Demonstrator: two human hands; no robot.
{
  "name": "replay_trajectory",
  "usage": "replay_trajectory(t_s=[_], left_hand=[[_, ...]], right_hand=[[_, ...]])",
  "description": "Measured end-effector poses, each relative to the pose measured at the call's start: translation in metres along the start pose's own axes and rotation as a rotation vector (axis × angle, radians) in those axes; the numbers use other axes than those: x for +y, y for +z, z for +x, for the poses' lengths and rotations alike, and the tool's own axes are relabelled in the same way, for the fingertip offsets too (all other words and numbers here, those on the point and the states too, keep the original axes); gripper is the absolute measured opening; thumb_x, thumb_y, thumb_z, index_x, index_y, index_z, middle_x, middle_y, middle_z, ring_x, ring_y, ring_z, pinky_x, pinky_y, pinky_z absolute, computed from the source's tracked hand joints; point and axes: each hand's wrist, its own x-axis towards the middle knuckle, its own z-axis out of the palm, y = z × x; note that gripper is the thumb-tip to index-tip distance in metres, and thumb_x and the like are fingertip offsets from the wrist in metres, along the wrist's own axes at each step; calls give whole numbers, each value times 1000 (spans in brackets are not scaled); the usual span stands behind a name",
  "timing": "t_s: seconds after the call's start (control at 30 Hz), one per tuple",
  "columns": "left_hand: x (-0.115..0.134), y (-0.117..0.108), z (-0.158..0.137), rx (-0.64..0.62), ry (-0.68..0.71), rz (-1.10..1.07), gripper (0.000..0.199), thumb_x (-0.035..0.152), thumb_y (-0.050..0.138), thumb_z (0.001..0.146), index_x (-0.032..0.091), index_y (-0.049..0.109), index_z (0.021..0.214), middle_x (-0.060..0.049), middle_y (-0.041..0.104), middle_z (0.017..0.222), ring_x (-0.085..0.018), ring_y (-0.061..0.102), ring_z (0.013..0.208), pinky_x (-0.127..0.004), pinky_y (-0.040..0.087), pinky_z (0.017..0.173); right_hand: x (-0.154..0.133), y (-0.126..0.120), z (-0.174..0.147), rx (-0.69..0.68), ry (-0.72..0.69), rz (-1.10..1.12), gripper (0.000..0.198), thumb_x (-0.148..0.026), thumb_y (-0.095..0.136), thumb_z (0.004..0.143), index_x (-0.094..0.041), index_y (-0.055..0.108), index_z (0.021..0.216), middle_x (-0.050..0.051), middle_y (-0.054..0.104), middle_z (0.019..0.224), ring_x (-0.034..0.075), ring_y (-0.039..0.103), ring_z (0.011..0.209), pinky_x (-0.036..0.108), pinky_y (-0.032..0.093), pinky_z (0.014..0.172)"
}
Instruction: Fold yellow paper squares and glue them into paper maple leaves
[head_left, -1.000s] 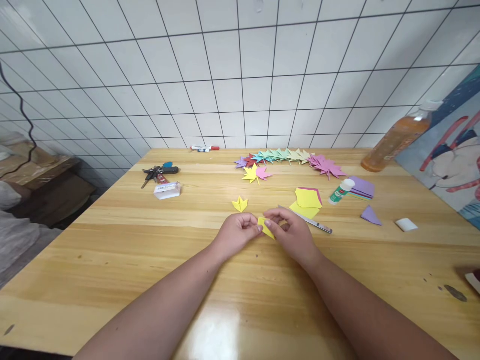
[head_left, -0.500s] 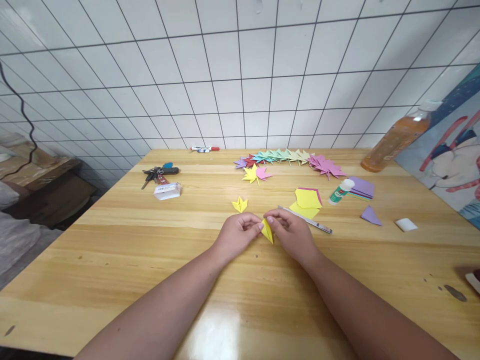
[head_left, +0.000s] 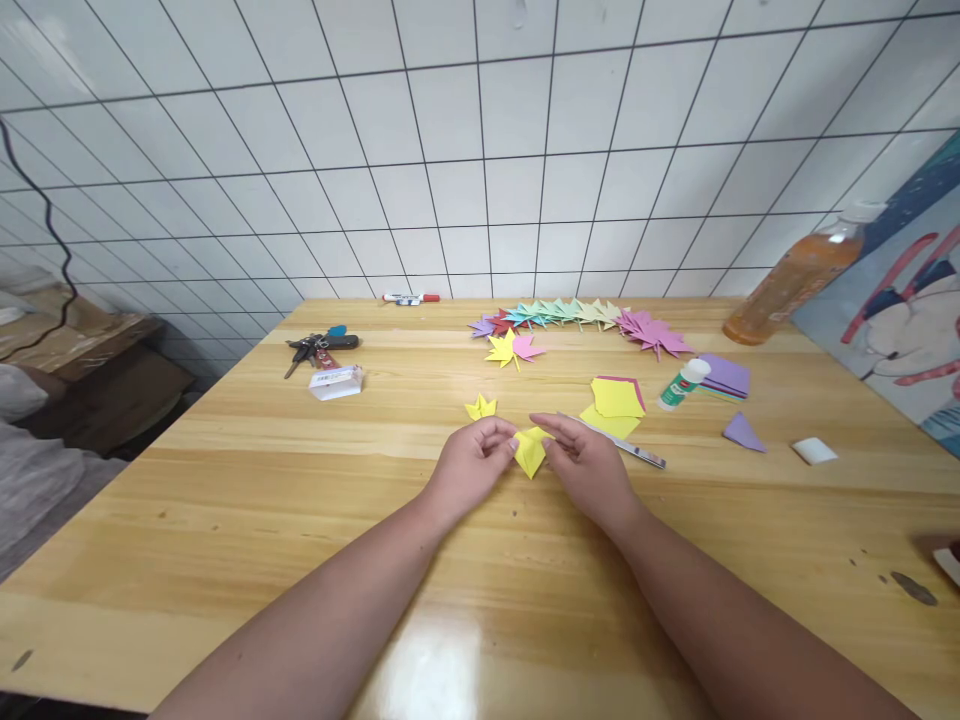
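Observation:
A small folded piece of yellow origami paper (head_left: 531, 454) is between my hands, its point toward me. My left hand (head_left: 474, 462) pinches its left edge between thumb and fingers. On the other side, my right hand (head_left: 589, 462) has its thumb and fingers on the right edge, fingers held fairly straight. Just behind my left hand lies another yellow folded piece (head_left: 481, 407), shaped with several points. A utility knife (head_left: 637, 452) lies partly hidden behind my right hand, beside yellow paper sheets (head_left: 616, 398).
Joined paper leaves (head_left: 566, 312) lie in an arc near the tiled wall, with a yellow and pink leaf (head_left: 514, 348) before them. A glue stick (head_left: 682, 383), purple paper stack (head_left: 724, 375) and bottle (head_left: 802, 275) stand right. Keys (head_left: 319, 346) and a small box (head_left: 336, 382) lie left.
The yellow paper between my hands has turned from a narrow, edge-on shape to a wider face. My hands stay in nearly the same place, the right fingers straighter.

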Motion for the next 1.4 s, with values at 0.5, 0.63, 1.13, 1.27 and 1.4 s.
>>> replay_trajectory(t_s=[0.5,0.63,1.13,1.27,1.4], left_hand=[[8,-1,1,-29,-67,-164,29,37,68,68,14,61,85,-2,64,67,-12,58,58,-24,47,60],[11,-2,1,1,-116,-226,30,36,70,64,13,60,80,0,63,62,-10,56,54,-23,46,57],[15,-5,3,46,-157,-291,27,34,71,62,15,63,80,1,61,60,-10,55,52,-22,44,55],[15,-5,3,51,-155,-281,26,32,70,63,15,63,80,1,61,60,-10,55,53,-22,44,55],[13,-5,3,41,-144,-271,25,32,70,64,15,63,81,2,60,59,-10,55,52,-22,44,54]], right_hand=[[1,1,-1,-135,113,237,14,-31,55,76,-23,44,79,-4,57,70,13,60,60,27,53,58],[0,1,-2,-116,26,154,20,-27,50,79,-26,46,98,-3,60,76,13,61,62,28,52,61],[6,-2,0,11,-287,-210,24,-14,49,77,-25,66,89,3,66,95,18,60,90,30,51,72],[3,-2,1,35,-309,-216,19,-16,51,78,-25,67,84,3,67,91,18,60,88,32,50,76],[1,-2,-1,39,-317,-219,20,-15,52,77,-26,67,85,2,67,92,17,61,88,31,51,73]])
